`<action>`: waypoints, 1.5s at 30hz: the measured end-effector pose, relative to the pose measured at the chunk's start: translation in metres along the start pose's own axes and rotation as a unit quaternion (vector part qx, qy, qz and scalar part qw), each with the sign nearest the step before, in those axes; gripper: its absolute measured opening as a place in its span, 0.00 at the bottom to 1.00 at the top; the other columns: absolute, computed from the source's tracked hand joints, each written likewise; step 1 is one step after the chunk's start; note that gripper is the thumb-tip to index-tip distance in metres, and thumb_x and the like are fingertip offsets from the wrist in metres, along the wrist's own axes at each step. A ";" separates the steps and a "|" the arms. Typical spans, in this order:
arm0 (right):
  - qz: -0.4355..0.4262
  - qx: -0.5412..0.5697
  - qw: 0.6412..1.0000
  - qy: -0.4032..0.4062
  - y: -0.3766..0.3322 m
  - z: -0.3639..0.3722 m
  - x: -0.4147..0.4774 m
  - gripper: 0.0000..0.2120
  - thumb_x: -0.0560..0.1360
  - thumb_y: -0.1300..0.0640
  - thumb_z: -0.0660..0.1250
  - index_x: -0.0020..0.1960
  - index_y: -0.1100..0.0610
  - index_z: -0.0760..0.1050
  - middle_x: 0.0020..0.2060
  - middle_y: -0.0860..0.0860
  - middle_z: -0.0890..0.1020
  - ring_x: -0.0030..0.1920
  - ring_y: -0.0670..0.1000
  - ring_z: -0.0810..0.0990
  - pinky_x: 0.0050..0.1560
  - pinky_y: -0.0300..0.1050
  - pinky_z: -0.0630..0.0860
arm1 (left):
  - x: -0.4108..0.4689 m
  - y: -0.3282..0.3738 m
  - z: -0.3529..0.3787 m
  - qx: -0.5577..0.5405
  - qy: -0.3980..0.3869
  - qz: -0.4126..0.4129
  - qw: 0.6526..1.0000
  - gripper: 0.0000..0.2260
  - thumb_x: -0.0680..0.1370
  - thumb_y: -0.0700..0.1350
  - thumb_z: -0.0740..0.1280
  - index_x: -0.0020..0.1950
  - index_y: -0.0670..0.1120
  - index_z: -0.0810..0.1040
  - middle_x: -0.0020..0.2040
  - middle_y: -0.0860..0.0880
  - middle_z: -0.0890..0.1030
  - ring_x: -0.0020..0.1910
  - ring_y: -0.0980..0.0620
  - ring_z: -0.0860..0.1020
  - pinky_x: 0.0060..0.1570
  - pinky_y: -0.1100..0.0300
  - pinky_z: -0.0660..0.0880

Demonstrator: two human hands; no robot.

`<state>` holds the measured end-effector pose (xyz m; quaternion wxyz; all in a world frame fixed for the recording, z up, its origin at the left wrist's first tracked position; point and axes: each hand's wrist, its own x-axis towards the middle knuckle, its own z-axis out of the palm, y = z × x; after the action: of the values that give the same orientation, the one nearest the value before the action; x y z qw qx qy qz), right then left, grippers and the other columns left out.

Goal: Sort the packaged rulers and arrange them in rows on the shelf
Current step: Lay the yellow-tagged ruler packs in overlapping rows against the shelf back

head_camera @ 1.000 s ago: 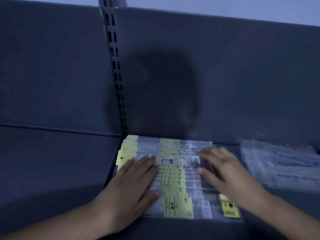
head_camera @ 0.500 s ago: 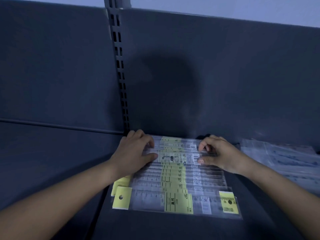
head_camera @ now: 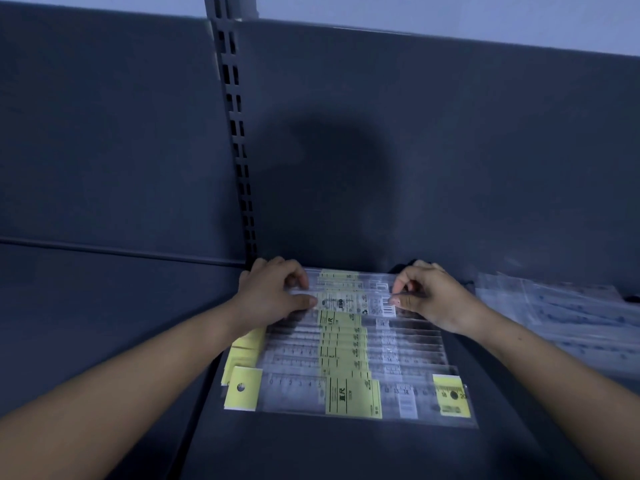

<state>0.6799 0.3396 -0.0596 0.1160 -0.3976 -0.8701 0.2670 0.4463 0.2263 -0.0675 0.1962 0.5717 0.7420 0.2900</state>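
Several clear packaged rulers with yellow labels lie overlapped in a row on the dark shelf, running from the front edge to the back panel. One packet with a white printed back and barcode lies across the far part of the row. My left hand pinches its left end. My right hand pinches its right end, thumb on the barcode side.
A loose pile of clear ruler packets lies on the shelf at the right. A slotted upright divides the dark back panels. Left of the upright, a neighbouring shelf sits at a similar height.
Both hands moved from lying flat on the middle of the row to its far end. Their fingers have closed on the two ends of the white-backed packet.
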 end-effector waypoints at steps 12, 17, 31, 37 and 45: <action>-0.032 0.020 0.999 -0.009 0.000 -0.005 0.005 0.09 0.69 0.56 0.73 0.40 0.45 0.75 0.42 0.46 0.73 0.51 0.49 0.72 0.56 0.40 0.69 | 0.005 0.001 -0.003 -0.080 -0.009 -0.036 0.996 0.07 0.67 0.47 0.77 0.38 0.54 0.80 0.36 0.56 0.76 0.44 0.55 0.75 0.62 0.45 0.68; -0.019 0.011 0.999 -0.031 -0.002 -0.003 0.007 0.11 0.66 0.55 0.76 0.42 0.46 0.75 0.41 0.45 0.70 0.48 0.45 0.69 0.52 0.35 0.68 | 0.007 0.002 -0.001 -0.064 0.001 -0.032 0.997 0.06 0.69 0.47 0.75 0.38 0.55 0.79 0.39 0.56 0.76 0.50 0.52 0.75 0.64 0.48 0.66; 0.008 0.139 0.990 0.003 -0.012 -0.007 0.007 0.09 0.74 0.63 0.68 0.37 0.54 0.74 0.32 0.47 0.73 0.33 0.43 0.71 0.37 0.30 0.70 | 0.004 0.009 -0.006 -0.020 0.019 0.042 0.999 0.09 0.68 0.52 0.76 0.35 0.57 0.76 0.37 0.58 0.75 0.47 0.56 0.72 0.57 0.56 0.57; -0.143 0.037 0.981 0.122 -0.015 -0.018 -0.006 0.09 0.72 0.60 0.71 0.38 0.46 0.77 0.36 0.46 0.77 0.41 0.45 0.72 0.44 0.36 0.70 | -0.002 0.018 -0.022 -0.033 0.095 0.154 0.983 0.11 0.69 0.46 0.75 0.33 0.58 0.75 0.34 0.59 0.78 0.40 0.62 0.74 0.56 0.55 0.66; -0.401 -0.251 0.872 0.125 -0.019 -0.009 -0.061 0.08 0.70 0.61 0.68 0.34 0.56 0.72 0.32 0.48 0.73 0.34 0.48 0.69 0.40 0.36 0.66 | -0.057 0.009 -0.025 0.270 0.169 0.483 0.816 0.09 0.73 0.39 0.65 0.33 0.48 0.74 0.32 0.54 0.76 0.33 0.53 0.72 0.53 0.58 0.64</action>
<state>0.7122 0.2869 -0.0409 0.2170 -0.0606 -0.9708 -0.0821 0.4531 0.1681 -0.0450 -0.2595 0.8286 0.4408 0.2274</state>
